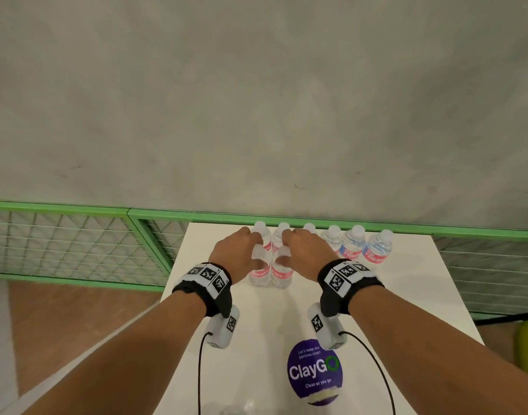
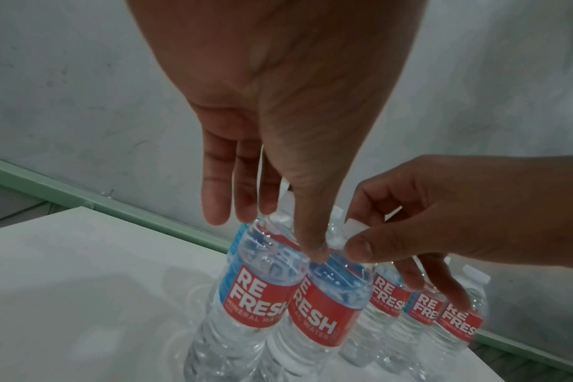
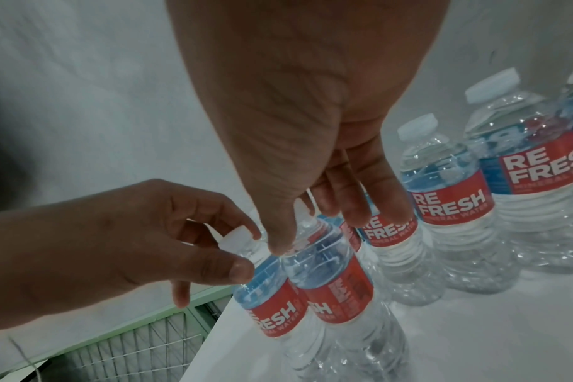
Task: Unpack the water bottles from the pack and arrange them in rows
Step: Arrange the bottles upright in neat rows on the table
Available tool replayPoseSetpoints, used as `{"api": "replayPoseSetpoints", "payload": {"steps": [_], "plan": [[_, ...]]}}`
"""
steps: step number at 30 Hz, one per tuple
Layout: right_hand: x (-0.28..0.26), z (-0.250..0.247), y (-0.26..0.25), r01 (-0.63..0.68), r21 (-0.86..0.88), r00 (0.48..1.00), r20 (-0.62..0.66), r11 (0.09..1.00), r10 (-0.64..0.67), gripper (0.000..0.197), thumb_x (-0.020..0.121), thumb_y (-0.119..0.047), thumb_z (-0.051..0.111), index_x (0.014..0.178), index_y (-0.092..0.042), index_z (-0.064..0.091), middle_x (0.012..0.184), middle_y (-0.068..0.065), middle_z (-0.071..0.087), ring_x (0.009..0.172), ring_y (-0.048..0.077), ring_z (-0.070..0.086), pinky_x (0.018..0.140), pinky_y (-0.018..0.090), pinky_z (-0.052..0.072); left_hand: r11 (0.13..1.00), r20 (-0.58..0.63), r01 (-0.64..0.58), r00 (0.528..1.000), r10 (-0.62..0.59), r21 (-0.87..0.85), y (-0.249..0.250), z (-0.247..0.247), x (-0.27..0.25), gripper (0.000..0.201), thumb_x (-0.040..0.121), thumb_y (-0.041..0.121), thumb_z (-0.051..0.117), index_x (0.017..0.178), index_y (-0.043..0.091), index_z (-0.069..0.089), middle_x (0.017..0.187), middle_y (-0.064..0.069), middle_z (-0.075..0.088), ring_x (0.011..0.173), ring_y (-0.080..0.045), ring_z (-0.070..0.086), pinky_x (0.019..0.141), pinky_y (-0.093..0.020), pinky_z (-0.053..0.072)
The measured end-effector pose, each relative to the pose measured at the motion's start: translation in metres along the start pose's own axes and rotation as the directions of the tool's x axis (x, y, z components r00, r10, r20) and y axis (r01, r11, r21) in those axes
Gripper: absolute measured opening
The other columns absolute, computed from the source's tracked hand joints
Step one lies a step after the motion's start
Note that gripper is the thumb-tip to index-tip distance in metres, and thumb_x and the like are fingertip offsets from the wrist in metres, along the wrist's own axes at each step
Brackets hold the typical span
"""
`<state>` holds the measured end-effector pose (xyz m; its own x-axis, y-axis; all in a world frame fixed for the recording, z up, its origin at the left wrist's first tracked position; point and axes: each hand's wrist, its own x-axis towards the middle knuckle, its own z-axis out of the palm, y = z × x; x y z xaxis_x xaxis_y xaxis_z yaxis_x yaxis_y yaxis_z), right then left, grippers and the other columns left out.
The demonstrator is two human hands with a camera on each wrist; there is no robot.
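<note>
Here our left hand [image 1: 236,253] pinches the cap of the left front bottle [image 1: 258,277], our right hand [image 1: 304,253] that of the right front bottle [image 1: 282,275]; both stand side by side on the desk [image 1: 376,310], before the back row [image 1: 352,245]. Full and thin-walled, they look heavy and squashy, so the stiff neck seems the best hold

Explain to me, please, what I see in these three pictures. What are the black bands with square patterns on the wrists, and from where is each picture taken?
No machine: a person works with bare hands. The wide picture comes from a head camera, looking down. The other two come from cameras strapped on by the black bands; each looks along its own hand. On the white table a row of water bottles stands at the far edge; a purple sticker lies nearer. The left hand pinches the cap of the left front bottle, the right hand that of the right front bottle.
</note>
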<state>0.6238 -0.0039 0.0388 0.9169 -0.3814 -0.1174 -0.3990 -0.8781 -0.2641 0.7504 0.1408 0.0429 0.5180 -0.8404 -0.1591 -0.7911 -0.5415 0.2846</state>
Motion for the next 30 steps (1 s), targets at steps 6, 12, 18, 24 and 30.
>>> {"api": "replayPoseSetpoints", "payload": {"steps": [6, 12, 18, 24, 30], "plan": [[0.004, 0.003, 0.001, 0.030, 0.069, 0.999, 0.015, 0.997, -0.031, 0.026, 0.089, -0.031, 0.065, 0.106, -0.017, 0.052, 0.102, 0.006, 0.061, 0.093, 0.027, 0.059, 0.074, 0.037, 0.048, 0.999, -0.005, -0.020, 1.000, 0.020, -0.030, -0.001, 0.000, 0.005, 0.034, 0.087, 0.037, 0.071, 0.117, 0.026, 0.061, 0.106, 0.002, 0.055, 0.097, -0.022, 0.058, 0.083, -0.037, 0.050], [0.004, 0.001, 0.006, 0.049, 0.091, 0.999, 0.016, 0.995, -0.051, 0.025, 0.090, -0.023, 0.064, 0.113, -0.018, 0.056, 0.106, 0.006, 0.060, 0.094, 0.026, 0.057, 0.074, 0.032, 0.040, 0.997, -0.002, -0.029, 1.000, 0.029, -0.065, -0.004, 0.000, 0.006, 0.033, 0.086, 0.033, 0.071, 0.117, 0.025, 0.062, 0.108, 0.001, 0.056, 0.097, -0.023, 0.057, 0.086, -0.040, 0.050], [0.004, 0.003, 0.007, 0.049, 0.093, 0.999, -0.017, 0.994, -0.048, 0.023, 0.090, -0.021, 0.064, 0.113, -0.017, 0.057, 0.105, 0.006, 0.060, 0.092, 0.025, 0.057, 0.073, 0.031, 0.041, 0.992, -0.031, -0.055, 0.998, 0.052, -0.117, -0.006, 0.004, 0.008, 0.030, 0.085, 0.031, 0.072, 0.113, 0.025, 0.063, 0.105, 0.002, 0.057, 0.094, -0.022, 0.058, 0.085, -0.042, 0.051], [0.001, 0.008, 0.007, 0.019, 0.100, 1.000, -0.022, 0.995, -0.017, 0.024, 0.090, -0.024, 0.063, 0.112, -0.018, 0.055, 0.103, 0.004, 0.059, 0.093, 0.026, 0.058, 0.074, 0.034, 0.046, 0.985, -0.070, -0.079, 0.995, 0.068, -0.154, -0.010, 0.011, 0.007, 0.029, 0.086, 0.029, 0.072, 0.113, 0.025, 0.063, 0.100, 0.006, 0.054, 0.091, -0.021, 0.058, 0.082, -0.041, 0.051], [-0.007, 0.001, 0.005, -0.044, 0.130, 0.999, 0.029, 0.991, 0.041, 0.046, 0.088, -0.030, 0.069, 0.128, -0.016, 0.052, 0.118, 0.007, 0.061, 0.105, 0.027, 0.059, 0.084, 0.038, 0.049, 0.994, -0.037, -0.038, 0.999, 0.035, -0.099, -0.012, 0.009, 0.006, 0.038, 0.084, 0.033, 0.073, 0.118, 0.027, 0.059, 0.108, 0.005, 0.056, 0.098, -0.022, 0.059, 0.085, -0.041, 0.052]]}}
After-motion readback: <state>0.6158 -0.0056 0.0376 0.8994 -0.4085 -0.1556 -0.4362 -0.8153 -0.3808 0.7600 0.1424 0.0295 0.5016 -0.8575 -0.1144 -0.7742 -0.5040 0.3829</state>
